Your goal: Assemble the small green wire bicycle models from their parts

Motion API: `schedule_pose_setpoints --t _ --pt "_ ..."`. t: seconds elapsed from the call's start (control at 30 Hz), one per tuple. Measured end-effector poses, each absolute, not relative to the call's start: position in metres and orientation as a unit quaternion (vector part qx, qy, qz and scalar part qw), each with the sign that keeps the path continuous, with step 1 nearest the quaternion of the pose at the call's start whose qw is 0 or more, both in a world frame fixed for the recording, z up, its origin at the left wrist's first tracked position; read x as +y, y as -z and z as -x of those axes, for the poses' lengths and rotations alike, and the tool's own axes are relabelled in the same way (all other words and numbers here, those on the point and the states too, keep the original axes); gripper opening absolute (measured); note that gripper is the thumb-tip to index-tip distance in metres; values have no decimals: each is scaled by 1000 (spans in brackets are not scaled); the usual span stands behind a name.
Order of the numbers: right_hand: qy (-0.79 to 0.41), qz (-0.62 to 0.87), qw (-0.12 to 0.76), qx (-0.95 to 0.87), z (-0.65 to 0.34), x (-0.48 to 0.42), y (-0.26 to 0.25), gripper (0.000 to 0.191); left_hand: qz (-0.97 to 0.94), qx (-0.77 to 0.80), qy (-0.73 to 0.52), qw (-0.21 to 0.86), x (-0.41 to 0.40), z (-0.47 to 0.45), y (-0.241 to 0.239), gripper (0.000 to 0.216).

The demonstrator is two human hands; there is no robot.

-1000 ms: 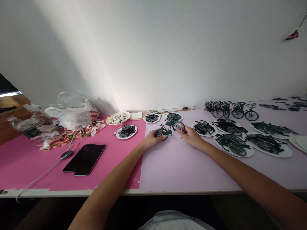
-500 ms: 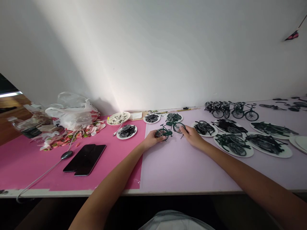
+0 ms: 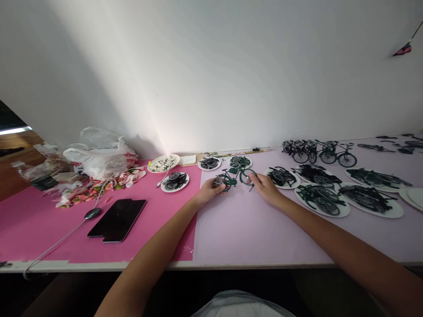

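Note:
A small dark green model bicycle (image 3: pixel 233 175) is held up between my two hands, just above the pale lilac part of the table. My left hand (image 3: pixel 210 192) pinches the wheel on the left, thumb pressed on its near side. On the other side, my right hand (image 3: pixel 264 186) grips the wheel at the right with thumb and fingers. Behind the bicycle stand a plate of green parts (image 3: pixel 240 162) and a plate of black parts (image 3: pixel 209 164). Just right of my right hand lies a plate of dark wheel pieces (image 3: pixel 282 177).
Several assembled model bicycles (image 3: pixel 319 152) stand by the wall at the right, behind more plates of parts (image 3: pixel 322 200). On the pink side lie two phones (image 3: pixel 117 220), a mouse-shaped device on a cable (image 3: pixel 92 213), petals (image 3: pixel 102 189) and a plastic bag (image 3: pixel 99 154).
The bicycle has been turned a little: its two wheels now sit more level, with the frame between them seen more from the side. Both hands keep hold of it.

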State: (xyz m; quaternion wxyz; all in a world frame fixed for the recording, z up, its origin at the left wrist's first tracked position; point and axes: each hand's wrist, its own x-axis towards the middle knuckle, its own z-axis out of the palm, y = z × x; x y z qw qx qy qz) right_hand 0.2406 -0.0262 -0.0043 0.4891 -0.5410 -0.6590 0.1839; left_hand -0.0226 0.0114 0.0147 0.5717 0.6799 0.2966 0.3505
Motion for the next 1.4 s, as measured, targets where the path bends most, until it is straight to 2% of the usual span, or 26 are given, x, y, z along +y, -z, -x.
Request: schedule_pose_setpoints --t 0.4,1.4 --pt "-165 545 475 -671 -244 -23 7 62 -665 297 -373 575 13 22 -10 71" --pt "-186 539 474 -671 -244 -23 8 61 -669 304 -354 578 8 22 -16 60"
